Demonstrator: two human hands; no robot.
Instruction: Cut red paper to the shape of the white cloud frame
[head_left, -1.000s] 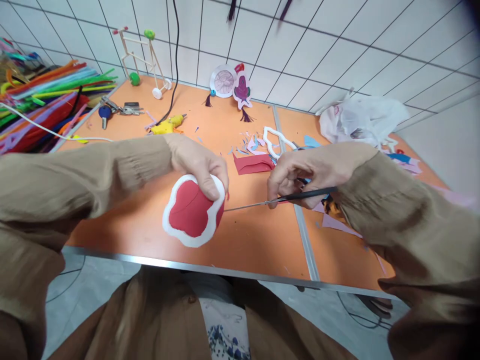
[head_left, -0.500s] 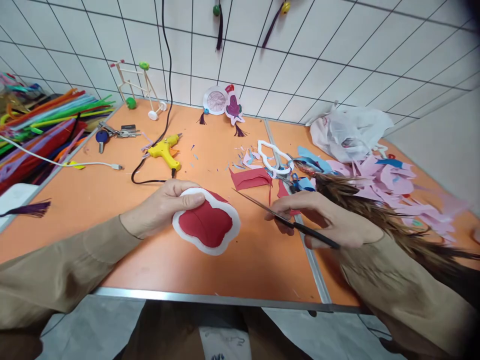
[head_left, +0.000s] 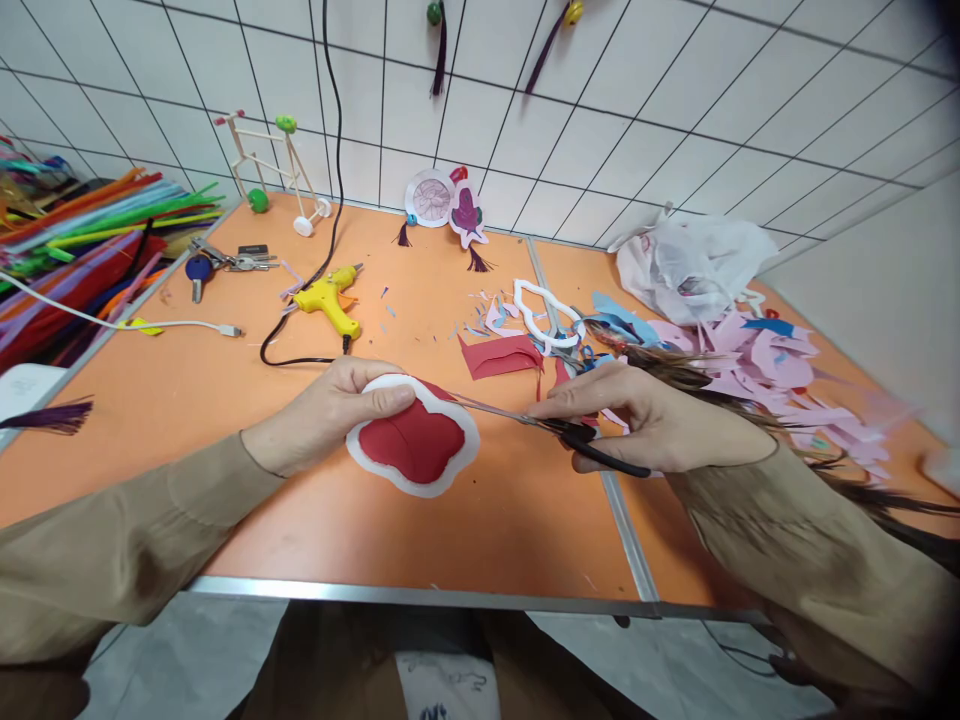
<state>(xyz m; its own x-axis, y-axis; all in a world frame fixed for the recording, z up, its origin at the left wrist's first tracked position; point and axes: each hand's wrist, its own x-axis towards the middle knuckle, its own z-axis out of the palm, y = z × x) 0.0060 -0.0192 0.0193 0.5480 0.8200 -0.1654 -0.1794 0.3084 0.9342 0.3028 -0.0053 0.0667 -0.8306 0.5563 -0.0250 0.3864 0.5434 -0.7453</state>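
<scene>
My left hand pinches the left edge of a red foam shape with a white border, holding it just above the orange table. My right hand grips black-handled scissors. Their thin blades point left and reach the top right edge of the red shape. A red foam scrap lies on the table beyond the blades.
A yellow glue gun with its black cord, a white cable, keys and a heap of pipe cleaners sit to the left. Pink and blue paper scraps, a white cut-out outline and a plastic bag lie right. The table's metal edge runs near me.
My right hand swung the scissors from pointing up-left to level, bringing the blade tips onto the red shape's edge. My left hand holds the shape slightly higher.
</scene>
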